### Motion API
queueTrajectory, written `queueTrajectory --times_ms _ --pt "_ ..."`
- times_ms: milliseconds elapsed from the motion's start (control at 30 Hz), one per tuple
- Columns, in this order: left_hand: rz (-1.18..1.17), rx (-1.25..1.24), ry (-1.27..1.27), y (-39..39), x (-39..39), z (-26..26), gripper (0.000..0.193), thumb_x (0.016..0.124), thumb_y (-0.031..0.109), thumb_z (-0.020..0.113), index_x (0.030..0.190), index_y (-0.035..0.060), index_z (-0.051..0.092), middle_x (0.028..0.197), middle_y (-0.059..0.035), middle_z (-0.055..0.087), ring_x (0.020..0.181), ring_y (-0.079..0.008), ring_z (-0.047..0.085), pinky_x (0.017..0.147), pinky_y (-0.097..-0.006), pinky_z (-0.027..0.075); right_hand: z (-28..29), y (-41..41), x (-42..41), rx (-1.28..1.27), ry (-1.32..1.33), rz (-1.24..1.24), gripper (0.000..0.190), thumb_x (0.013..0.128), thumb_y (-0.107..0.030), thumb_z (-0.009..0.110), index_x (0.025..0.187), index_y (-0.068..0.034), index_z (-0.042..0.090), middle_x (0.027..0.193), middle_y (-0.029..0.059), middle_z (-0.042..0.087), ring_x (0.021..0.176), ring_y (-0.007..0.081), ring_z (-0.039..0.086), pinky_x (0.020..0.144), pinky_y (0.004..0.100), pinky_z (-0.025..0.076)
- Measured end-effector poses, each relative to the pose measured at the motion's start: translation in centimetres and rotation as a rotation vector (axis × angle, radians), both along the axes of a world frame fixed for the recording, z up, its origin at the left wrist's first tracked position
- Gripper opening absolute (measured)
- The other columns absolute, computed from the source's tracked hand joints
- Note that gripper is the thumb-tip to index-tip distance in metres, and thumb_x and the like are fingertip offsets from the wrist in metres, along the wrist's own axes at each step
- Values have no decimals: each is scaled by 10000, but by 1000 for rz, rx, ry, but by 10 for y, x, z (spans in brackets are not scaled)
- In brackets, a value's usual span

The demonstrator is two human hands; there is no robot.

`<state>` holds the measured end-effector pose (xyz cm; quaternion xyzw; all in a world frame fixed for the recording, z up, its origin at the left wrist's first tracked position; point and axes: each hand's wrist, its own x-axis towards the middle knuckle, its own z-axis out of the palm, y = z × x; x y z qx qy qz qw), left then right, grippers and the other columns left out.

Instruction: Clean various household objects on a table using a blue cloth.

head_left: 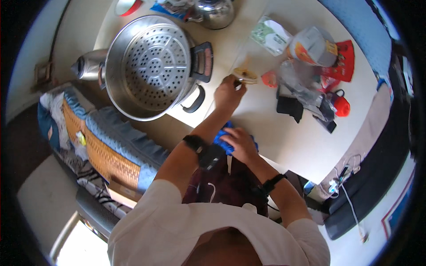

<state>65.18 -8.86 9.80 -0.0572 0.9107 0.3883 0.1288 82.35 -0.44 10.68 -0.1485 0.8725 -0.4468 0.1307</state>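
Note:
My left hand (229, 94) reaches over the light table and grips a small round dish or lid, brownish and see-through in part (245, 75), by its near side. Closer to my body, my right hand (242, 143) lies on a crumpled blue cloth (226, 138) at the table's edge. Its fingers are spread and slightly bent; whether they pinch the cloth is hidden. To the left of my left hand stands a large steel steamer pot (111, 83) with a perforated steamer plate (156, 68) inside. The pot has black handles, one right beside that hand.
A steel kettle (214, 13) stands at the back, and another steel vessel (93, 65) beyond the pot's left side. On the right are a clear plastic jar (313, 46), a red pouch (346, 61), plastic bags (298, 81), a black box-like item (289, 106) and a red-capped bottle (342, 106).

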Motion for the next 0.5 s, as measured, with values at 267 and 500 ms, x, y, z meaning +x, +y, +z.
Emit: queueTrajectory --times_ms 267,500 --pt "9 -56 -31 44 -19 -21 310 810 300 674 1015 69 644 1041 -150 666 902 -360 668 779 -446 540 -4 62 -8 299 -23 -243 632 690 -32 760 1283 -177 598 1420 91 480 1263 394 460 1075 522 388" --pt "52 39 22 64 -31 -3 396 855 232 695 1208 69 618 1027 -154 675 927 -335 666 812 -418 533 -3 67 -8 271 -65 -241 659 669 -36 806 1278 -175 596 1436 78 443 1287 391 427 1076 526 389"
